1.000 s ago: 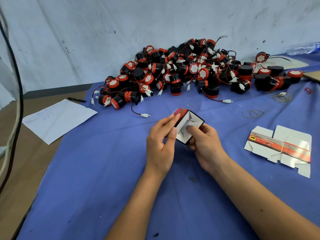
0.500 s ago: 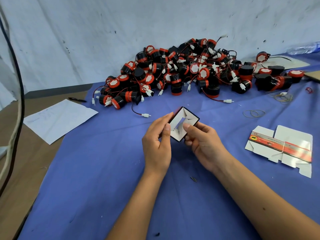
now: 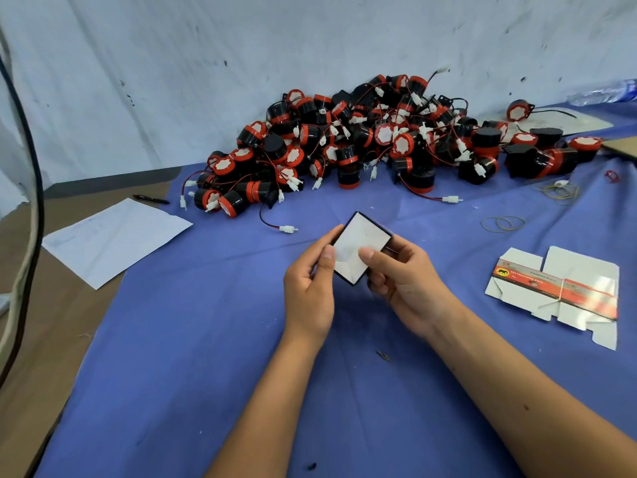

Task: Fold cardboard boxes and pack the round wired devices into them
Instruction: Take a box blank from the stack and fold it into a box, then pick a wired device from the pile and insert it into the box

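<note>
Over the blue cloth (image 3: 206, 339), both hands' fingers (image 3: 327, 257) pinch the box (image 3: 358, 250) between them.

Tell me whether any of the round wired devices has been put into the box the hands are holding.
No: the box held by both hands shows only closed white flaps, and the devices lie piled on the blue cloth behind.

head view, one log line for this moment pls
step: closing box end | left hand: holds box | right hand: thumb presses flap | devices: piled behind, none packed | flat box: right, unfolded
</note>
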### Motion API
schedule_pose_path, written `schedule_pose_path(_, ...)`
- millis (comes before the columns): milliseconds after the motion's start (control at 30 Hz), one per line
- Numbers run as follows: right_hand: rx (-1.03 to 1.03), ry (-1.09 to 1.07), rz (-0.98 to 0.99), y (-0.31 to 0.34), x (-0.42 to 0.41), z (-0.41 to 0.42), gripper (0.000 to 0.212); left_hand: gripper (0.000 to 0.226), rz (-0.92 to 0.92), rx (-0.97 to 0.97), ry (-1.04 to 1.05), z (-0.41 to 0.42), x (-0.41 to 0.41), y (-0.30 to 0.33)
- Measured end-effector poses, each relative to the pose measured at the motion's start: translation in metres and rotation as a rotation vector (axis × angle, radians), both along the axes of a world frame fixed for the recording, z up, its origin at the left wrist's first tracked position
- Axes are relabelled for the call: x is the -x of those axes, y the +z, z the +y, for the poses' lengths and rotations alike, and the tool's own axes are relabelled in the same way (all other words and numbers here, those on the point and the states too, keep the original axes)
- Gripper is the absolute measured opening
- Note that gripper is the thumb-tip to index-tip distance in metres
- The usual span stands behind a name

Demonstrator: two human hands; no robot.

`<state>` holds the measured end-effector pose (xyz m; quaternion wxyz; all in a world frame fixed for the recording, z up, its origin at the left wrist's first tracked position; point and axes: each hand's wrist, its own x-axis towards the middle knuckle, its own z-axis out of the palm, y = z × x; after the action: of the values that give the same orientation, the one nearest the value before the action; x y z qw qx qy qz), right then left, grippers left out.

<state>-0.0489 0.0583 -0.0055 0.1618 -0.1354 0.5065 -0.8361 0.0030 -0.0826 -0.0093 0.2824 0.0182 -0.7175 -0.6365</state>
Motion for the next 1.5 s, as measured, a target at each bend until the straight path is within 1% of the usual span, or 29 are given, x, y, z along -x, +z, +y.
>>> schedule_pose_path(67,-0.047,0.014,0.048,0.001,-0.001,0.0,0.042,0.029,-0.063,-0.126,-0.002,-0.005,0.002,0.0)
schedule_pose_path(133,-0.123,-0.019,0.063,0.001,-0.004,-0.002,0.041,0.032,-0.088,-0.138,0.022,-0.006,0.002,0.0)
schedule_pose_path(167,-0.139,-0.047,0.059,0.001,-0.005,-0.003,0.036,0.032,-0.092,-0.129,0.033,-0.005,0.002,0.0)
schedule_pose_path(233,-0.153,-0.108,0.081,0.003,-0.008,-0.005,0.028,0.029,-0.079,-0.08,0.055,-0.002,0.001,0.0)
schedule_pose_path(267,-0.172,-0.135,0.125,0.003,-0.008,-0.005,0.026,0.032,-0.064,-0.04,0.068,-0.001,0.001,0.0)
schedule_pose_path(333,-0.203,-0.171,0.209,0.004,-0.006,-0.005,0.027,0.044,-0.059,0.029,0.065,0.001,0.0,-0.001)
schedule_pose_path(433,-0.089,-0.117,0.176,0.008,-0.006,-0.002,0.034,0.05,-0.119,0.148,-0.008,0.004,-0.001,-0.002)
schedule_pose_path(500,-0.136,-0.157,0.241,0.01,-0.006,0.001,0.03,0.054,-0.154,0.239,-0.042,0.005,0.0,-0.005)
schedule_pose_path(533,-0.248,-0.228,0.36,0.01,-0.005,0.004,0.024,0.056,-0.176,0.285,-0.051,0.004,0.002,-0.007)
schedule_pose_path(567,-0.428,-0.324,0.552,0.009,-0.004,0.007,0.02,0.06,-0.207,0.322,-0.047,0.003,0.002,-0.009)
schedule_pose_path(633,-0.879,-0.512,0.954,0.004,-0.003,0.007,0.024,0.068,-0.252,0.311,-0.017,0.002,0.003,-0.01)
schedule_pose_path(667,-1.069,-0.529,1.068,0.006,-0.004,0.005,0.022,0.07,-0.24,0.253,-0.004,0.001,0.002,-0.009)
schedule_pose_path(700,-1.212,-0.502,1.133,0.009,-0.007,0.001,0.019,0.073,-0.213,0.192,-0.001,0.001,0.001,-0.008)
schedule_pose_path(733,-1.31,-0.452,1.185,0.01,-0.011,-0.005,0.017,0.075,-0.189,0.156,-0.001,0.0,0.0,-0.007)
schedule_pose_path(800,-1.375,-0.291,1.289,0.013,-0.017,-0.015,0.023,0.074,-0.181,0.164,0.017,-0.002,-0.001,-0.004)
schedule_pose_path(867,-1.427,-0.107,1.356,0.016,-0.023,-0.021,0.03,0.062,-0.203,0.151,0.065,-0.006,0.0,-0.004)
schedule_pose_path(900,-1.449,-0.032,1.348,0.019,-0.025,-0.022,0.027,0.054,-0.206,0.146,0.097,-0.009,0.001,-0.003)
schedule_pose_path(967,-1.498,0.06,1.31,0.024,-0.027,-0.021,0.012,0.04,-0.19,0.166,0.137,-0.012,0.002,-0.002)
schedule_pose_path(1033,-1.52,0.106,1.282,0.028,-0.026,-0.02,0.004,0.028,-0.163,0.2,0.153,-0.014,0.004,-0.003)
schedule_pose_path(1100,-1.524,0.088,1.246,0.032,-0.027,-0.023,0.008,0.021,-0.152,0.225,0.178,-0.015,0.006,-0.004)
schedule_pose_path(1167,-1.587,0.06,1.25,0.034,-0.03,-0.029,0.017,0.02,-0.145,0.248,0.223,-0.016,0.007,-0.006)
schedule_pose_path(1233,-1.636,0.089,1.246,0.038,-0.029,-0.034,0.025,0.024,-0.147,0.259,0.242,-0.017,0.007,-0.007)
schedule_pose_path(1300,-1.624,0.175,1.237,0.045,-0.024,-0.036,0.025,0.026,-0.156,0.254,0.252,-0.016,0.007,-0.005)
schedule_pose_path(1333,-1.587,0.229,1.234,0.048,-0.018,-0.037,0.02,0.027,-0.149,0.261,0.265,-0.018,0.006,-0.004)
schedule_pose_path(1367,-1.493,0.273,1.225,0.051,-0.013,-0.037,0.014,0.027,-0.13,0.276,0.288,-0.02,0.005,-0.003)
schedule_pose_path(1400,-1.336,0.27,1.225,0.053,-0.009,-0.036,0.018,0.026,-0.102,0.294,0.323,-0.025,0.005,-0.002)
schedule_pose_path(1433,-1.139,0.204,1.239,0.055,-0.007,-0.035,0.03,0.022,-0.079,0.312,0.373,-0.031,0.006,-0.002)
schedule_pose_path(1467,-0.959,0.099,1.261,0.055,-0.005,-0.036,0.037,0.017,-0.073,0.33,0.435,-0.038,0.006,-0.003)
schedule_pose_path(1500,-0.799,-0.043,1.273,0.054,0.002,-0.037,0.036,0.014,-0.091,0.353,0.496,-0.045,0.008,-0.004)
